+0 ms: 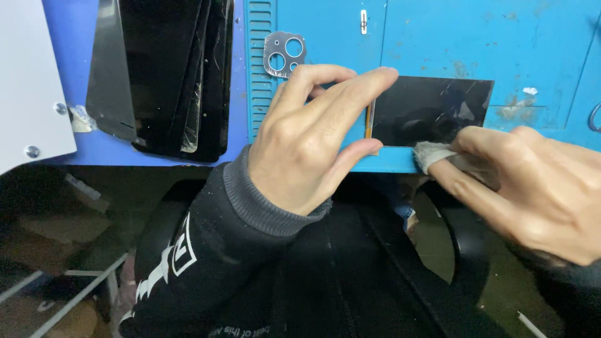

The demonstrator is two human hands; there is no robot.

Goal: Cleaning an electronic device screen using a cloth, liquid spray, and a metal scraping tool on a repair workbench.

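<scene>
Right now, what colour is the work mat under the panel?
Blue work mat, scuffed; seen in the head view.

- The left hand (pixel 313 134) covers the left end of the black glass panel (pixel 429 111), so that edge cannot be seen.
- The right hand (pixel 532 188) runs off the right edge; its wrist is cut off.
- The white cloth (pixel 433 153) is mostly hidden under the fingers (pixel 476 147).
- The stack of dark panels (pixel 166 69) is cropped at the top.
- A metal loop (pixel 595 117) at the right edge is only partly visible.

Glossy black panel (pixel 432 111) flat on mat
</scene>
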